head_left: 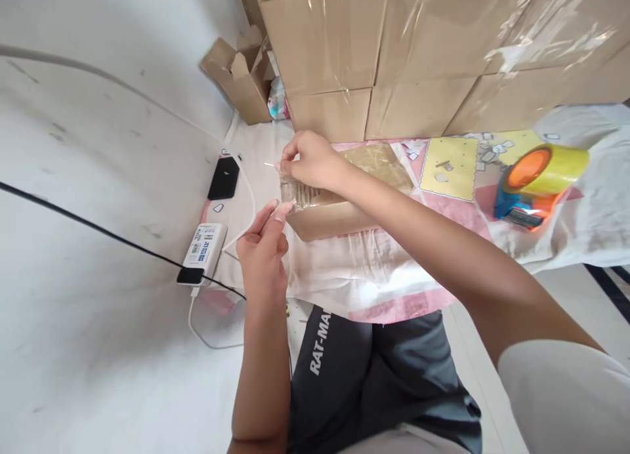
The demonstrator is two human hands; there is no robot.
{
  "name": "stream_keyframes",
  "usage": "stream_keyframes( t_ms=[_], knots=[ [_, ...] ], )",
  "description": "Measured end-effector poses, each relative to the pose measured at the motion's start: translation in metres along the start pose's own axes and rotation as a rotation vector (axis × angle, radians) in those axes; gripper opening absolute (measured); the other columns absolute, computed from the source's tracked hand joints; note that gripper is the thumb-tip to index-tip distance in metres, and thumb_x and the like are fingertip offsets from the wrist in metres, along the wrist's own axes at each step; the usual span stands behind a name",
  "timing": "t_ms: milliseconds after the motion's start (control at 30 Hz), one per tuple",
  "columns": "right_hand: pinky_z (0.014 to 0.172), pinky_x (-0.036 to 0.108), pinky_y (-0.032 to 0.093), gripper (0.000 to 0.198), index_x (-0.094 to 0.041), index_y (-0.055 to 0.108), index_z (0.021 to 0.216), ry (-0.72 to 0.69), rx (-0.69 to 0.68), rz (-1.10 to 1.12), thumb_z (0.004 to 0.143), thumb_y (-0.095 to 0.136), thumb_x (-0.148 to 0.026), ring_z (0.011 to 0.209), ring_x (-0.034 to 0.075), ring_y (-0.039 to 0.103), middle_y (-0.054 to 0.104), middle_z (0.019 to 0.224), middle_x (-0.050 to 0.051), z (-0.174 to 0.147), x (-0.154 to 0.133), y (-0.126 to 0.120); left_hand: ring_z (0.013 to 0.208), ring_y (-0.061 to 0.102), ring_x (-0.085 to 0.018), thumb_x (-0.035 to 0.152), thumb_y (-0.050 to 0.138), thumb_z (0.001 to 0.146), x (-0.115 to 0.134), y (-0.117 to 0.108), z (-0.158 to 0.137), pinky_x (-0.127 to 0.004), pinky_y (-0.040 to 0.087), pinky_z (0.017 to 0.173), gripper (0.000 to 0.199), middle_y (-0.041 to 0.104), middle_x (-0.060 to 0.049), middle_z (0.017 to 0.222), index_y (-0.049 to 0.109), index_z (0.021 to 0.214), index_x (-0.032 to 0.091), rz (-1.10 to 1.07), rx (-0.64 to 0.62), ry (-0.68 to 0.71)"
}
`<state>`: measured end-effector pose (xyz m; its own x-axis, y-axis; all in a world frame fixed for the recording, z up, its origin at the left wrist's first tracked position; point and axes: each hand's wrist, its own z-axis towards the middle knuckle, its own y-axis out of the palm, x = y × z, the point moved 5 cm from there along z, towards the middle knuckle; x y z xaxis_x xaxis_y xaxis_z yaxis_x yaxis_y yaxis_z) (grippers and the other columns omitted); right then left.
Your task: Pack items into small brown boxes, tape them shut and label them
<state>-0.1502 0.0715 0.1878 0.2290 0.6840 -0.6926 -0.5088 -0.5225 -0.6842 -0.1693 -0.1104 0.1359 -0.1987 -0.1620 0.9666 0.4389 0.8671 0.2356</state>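
A small cardboard box (337, 219) lies on the cloth-covered surface in front of me, with shiny tape across its top. Clear packing tape (302, 195) sticks out at the box's left end. My left hand (266, 241) is closed in a pinch on the near edge of that tape. At the far corner my right hand (310, 159) pinches the tape's other edge, its forearm reaching across above the box. A thin white sliver pokes out by the right fingertips; I cannot make out what it is.
Stacked, plastic-wrapped cartons (418, 54) rise behind the box. To the right sits a tape dispenser (524, 201) with a yellow roll, near paper scraps. A black phone (224, 178), a white power strip (201, 247) and cables lie left by the wall. An open carton (241, 80) stands back left.
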Motion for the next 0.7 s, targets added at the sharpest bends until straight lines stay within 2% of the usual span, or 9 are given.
stream_keyframes(
  t_ms=[100, 200, 300, 467, 533, 600, 667, 700],
  knots=[
    [0.102, 0.038, 0.048, 0.018, -0.015, 0.074, 0.082, -0.006, 0.048, -0.085, 0.096, 0.067, -0.025, 0.11, 0.024, 0.062, 0.066, 0.108, 0.009, -0.005, 0.005, 0.006, 0.044, 0.025, 0.004, 0.036, 0.091, 0.07, 0.003, -0.006, -0.002, -0.02, 0.025, 0.043, 0.039, 0.077, -0.008, 0.104, 0.08, 0.102, 0.016, -0.017, -0.072, -0.085],
    [0.105, 0.039, 0.047, 0.018, -0.016, 0.073, 0.084, -0.015, 0.034, -0.131, 0.098, 0.065, -0.024, 0.114, 0.026, 0.059, 0.064, 0.112, 0.01, -0.009, 0.005, 0.01, 0.043, 0.024, 0.004, 0.04, 0.089, 0.072, 0.008, -0.012, -0.005, -0.019, 0.03, 0.042, 0.041, 0.077, -0.014, 0.122, 0.081, 0.106, 0.017, -0.019, -0.156, -0.173],
    [0.104, 0.039, 0.047, 0.019, -0.017, 0.072, 0.082, -0.013, 0.021, -0.147, 0.098, 0.065, -0.024, 0.113, 0.026, 0.059, 0.065, 0.111, 0.01, -0.01, 0.003, 0.01, 0.043, 0.021, 0.004, 0.039, 0.087, 0.074, 0.009, -0.016, -0.006, -0.017, 0.032, 0.041, 0.039, 0.074, -0.014, 0.134, 0.081, 0.107, 0.019, -0.039, -0.217, -0.263],
    [0.097, 0.04, 0.051, 0.021, -0.019, 0.069, 0.078, 0.015, 0.014, -0.164, 0.097, 0.066, -0.025, 0.115, 0.029, 0.059, 0.069, 0.109, 0.011, -0.01, 0.0, 0.01, 0.045, 0.011, 0.002, 0.031, 0.078, 0.082, 0.005, -0.013, -0.002, -0.015, 0.032, 0.039, 0.021, 0.065, -0.01, 0.149, 0.08, 0.1, 0.02, -0.091, -0.285, -0.358],
    [0.096, 0.039, 0.052, 0.021, -0.02, 0.068, 0.077, 0.013, 0.019, -0.171, 0.097, 0.067, -0.025, 0.116, 0.028, 0.059, 0.069, 0.109, 0.01, -0.01, -0.002, 0.01, 0.045, 0.01, 0.002, 0.028, 0.075, 0.084, 0.005, -0.014, -0.002, -0.014, 0.031, 0.039, 0.016, 0.066, -0.008, 0.147, 0.079, 0.098, 0.02, -0.116, -0.275, -0.377],
    [0.098, 0.039, 0.052, 0.021, -0.019, 0.068, 0.079, 0.009, 0.012, -0.198, 0.099, 0.064, -0.025, 0.117, 0.028, 0.059, 0.07, 0.112, 0.011, -0.011, -0.003, 0.01, 0.044, 0.01, 0.001, 0.026, 0.074, 0.086, 0.008, -0.015, -0.007, -0.014, 0.03, 0.039, 0.015, 0.074, -0.007, 0.135, 0.079, 0.098, 0.02, -0.133, -0.257, -0.395],
    [0.099, 0.041, 0.052, 0.021, -0.018, 0.07, 0.084, 0.02, 0.015, -0.243, 0.1, 0.059, -0.024, 0.118, 0.028, 0.06, 0.069, 0.117, 0.013, -0.01, -0.002, 0.009, 0.043, 0.011, 0.0, 0.027, 0.077, 0.083, 0.01, -0.017, -0.019, -0.015, 0.028, 0.039, 0.022, 0.081, -0.005, 0.104, 0.079, 0.103, 0.02, -0.125, -0.244, -0.438],
    [0.1, 0.042, 0.052, 0.02, -0.018, 0.071, 0.087, 0.027, 0.016, -0.263, 0.101, 0.057, -0.024, 0.119, 0.029, 0.06, 0.068, 0.119, 0.013, -0.009, -0.002, 0.009, 0.042, 0.012, 0.0, 0.029, 0.079, 0.08, 0.011, -0.018, -0.027, -0.016, 0.028, 0.04, 0.029, 0.079, -0.002, 0.086, 0.078, 0.108, 0.019, -0.11, -0.245, -0.461]
  ],
)
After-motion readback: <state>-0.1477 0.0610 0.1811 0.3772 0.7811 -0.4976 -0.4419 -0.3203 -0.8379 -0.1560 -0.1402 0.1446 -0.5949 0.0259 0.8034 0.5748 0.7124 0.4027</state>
